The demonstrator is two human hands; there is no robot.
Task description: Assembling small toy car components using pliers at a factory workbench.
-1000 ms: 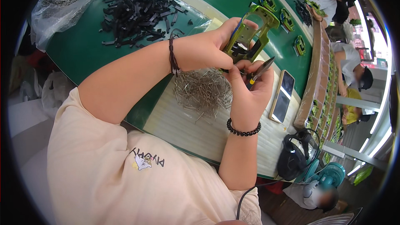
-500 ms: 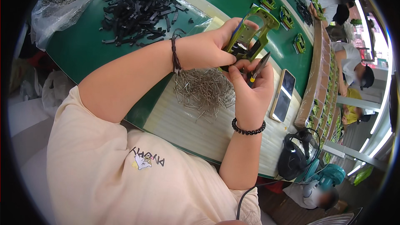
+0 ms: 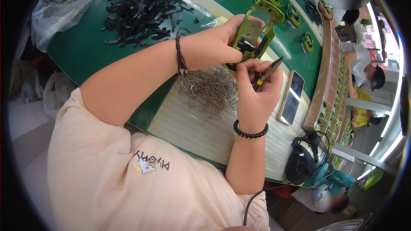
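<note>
A green plastic housing point(image 3: 248, 29) with an open looped frame and black parts inside is gripped by my left hand point(image 3: 216, 45), its thumb across the lower end. Against that lower end, my right hand point(image 3: 257, 96) pinches with thumb and forefinger; anything between those fingertips is too small to make out. Tucked in the same right hand are pliers point(image 3: 272, 67) with a dark pointed tip and a yellow mark, pointing up and away from the housing. Below both hands lies a tangled pile of bent metal wire pins point(image 3: 207, 92) on a pale foam sheet point(image 3: 184, 130).
Black plastic pieces point(image 3: 143, 15) are heaped at the far left, beside a clear bag point(image 3: 64, 10) of wire pins. Several green housings point(image 3: 293, 16) lie at the far right. A phone point(image 3: 291, 98), a divided cardboard box point(image 3: 314, 102) and a black strapped device point(image 3: 299, 162) sit right. Co-workers sit beyond.
The housing has shifted slightly left and up and stands more upright. My right hand has moved a little left, and the pliers' tip has swung slightly right.
</note>
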